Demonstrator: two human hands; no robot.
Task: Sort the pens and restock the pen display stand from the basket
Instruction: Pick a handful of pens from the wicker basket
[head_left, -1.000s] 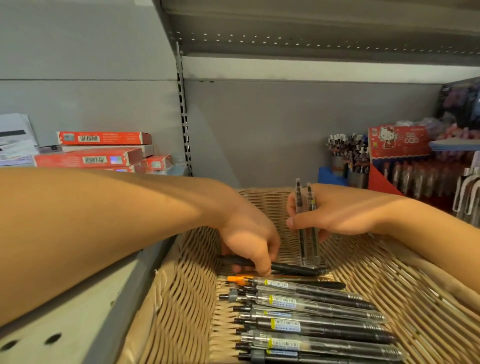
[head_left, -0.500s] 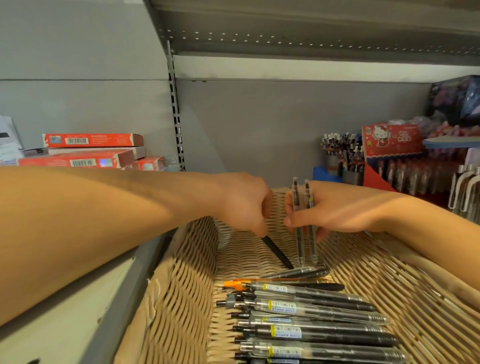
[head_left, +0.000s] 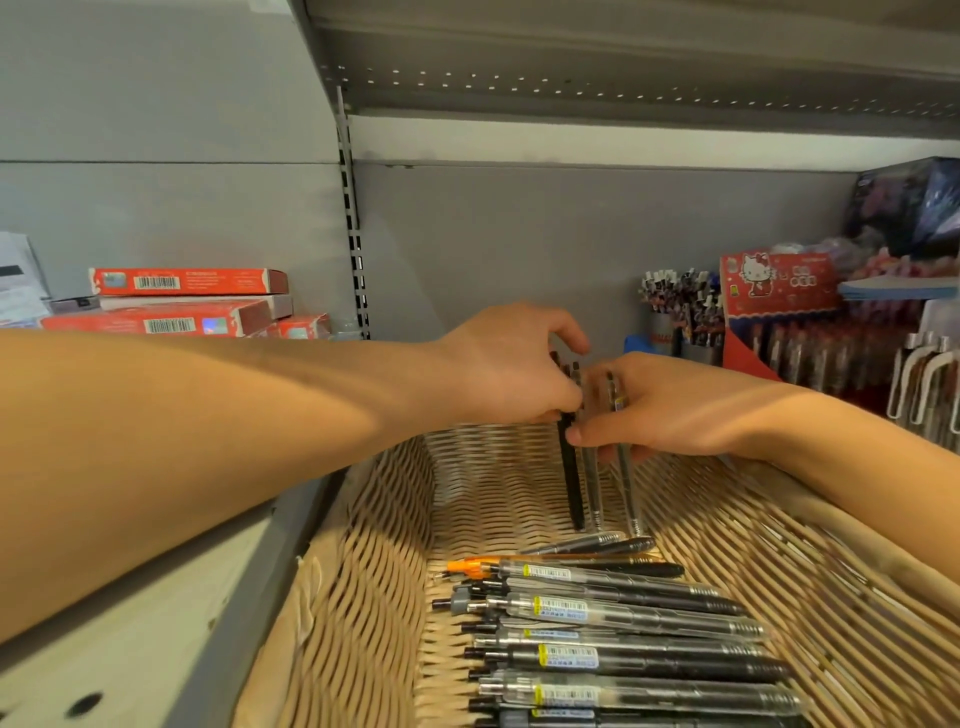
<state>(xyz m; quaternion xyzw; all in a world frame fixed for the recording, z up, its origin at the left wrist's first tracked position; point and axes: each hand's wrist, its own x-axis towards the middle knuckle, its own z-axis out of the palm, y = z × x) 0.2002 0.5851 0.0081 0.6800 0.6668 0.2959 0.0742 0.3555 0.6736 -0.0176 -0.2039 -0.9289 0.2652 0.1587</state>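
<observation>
A woven wicker basket (head_left: 363, 597) fills the lower middle of the head view, with several grey and black pens (head_left: 613, 639) lying side by side on its bottom and one orange-capped pen (head_left: 470, 565) among them. My right hand (head_left: 670, 405) holds two grey pens (head_left: 623, 467) upright, tips near the basket floor. My left hand (head_left: 514, 364) grips a black pen (head_left: 570, 478) and holds it upright against those two. The pen display stand (head_left: 779, 332) with red packaging is at the right on the shelf.
Cups of pens (head_left: 675, 312) stand by the shelf's back wall on the right. Red flat boxes (head_left: 187, 306) are stacked on the left shelf. A perforated metal shelf (head_left: 623, 78) hangs overhead. White hooked items (head_left: 924, 379) are at the far right.
My left hand lifted a black pen out of the basket, raised it and brought it upright beside the two pens in my right hand. The camera moved slightly.
</observation>
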